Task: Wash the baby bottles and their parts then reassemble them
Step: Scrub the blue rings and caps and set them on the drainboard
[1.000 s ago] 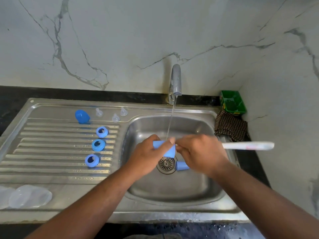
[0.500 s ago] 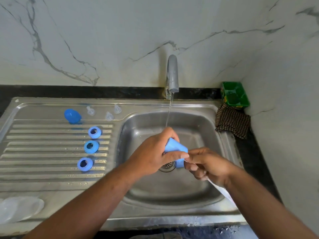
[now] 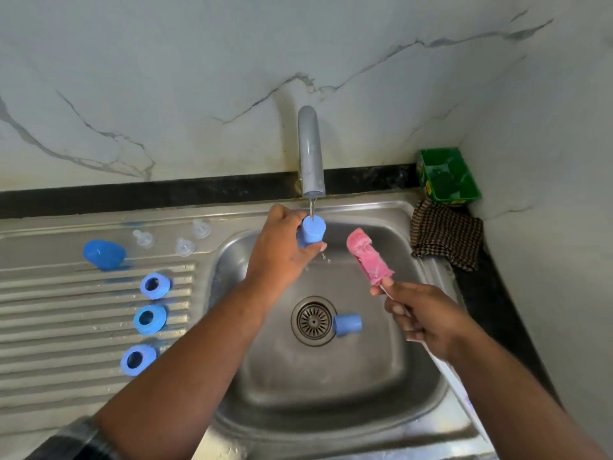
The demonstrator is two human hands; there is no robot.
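My left hand grips a blue bottle cap right under the tap, and a thin stream of water runs into it. My right hand grips the white handle of a bottle brush whose pink sponge head points up, to the right of the cap and apart from it. A second blue cap lies on its side beside the drain. On the draining board sit a third blue cap, three blue collar rings and three clear teats.
The steel sink basin lies below both hands. A checked cloth and a green soap dish sit in the back right corner against the marble wall. The ribbed draining board spreads out to the left.
The brush has come out of the cap and its pink head now shows. My left hand has lifted the cap up under the tap. My right hand has drawn away to the right.
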